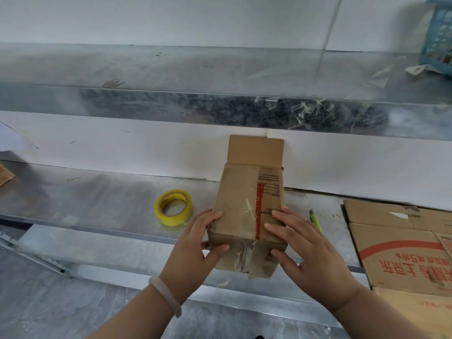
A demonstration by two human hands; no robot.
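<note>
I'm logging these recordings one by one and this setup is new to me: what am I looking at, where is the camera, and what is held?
No machine here: a person works with bare hands, and the one picture comes from a camera worn on their head, looking forward and down. The left hand and right hand grip a small taped cardboard box from either side at the near edge of a metal bench. Its far flap stands open. A yellow tape roll lies left of the box, a green pen-like tool right of it, flattened cartons further right. A blue basket sits on the shelf above.
</note>
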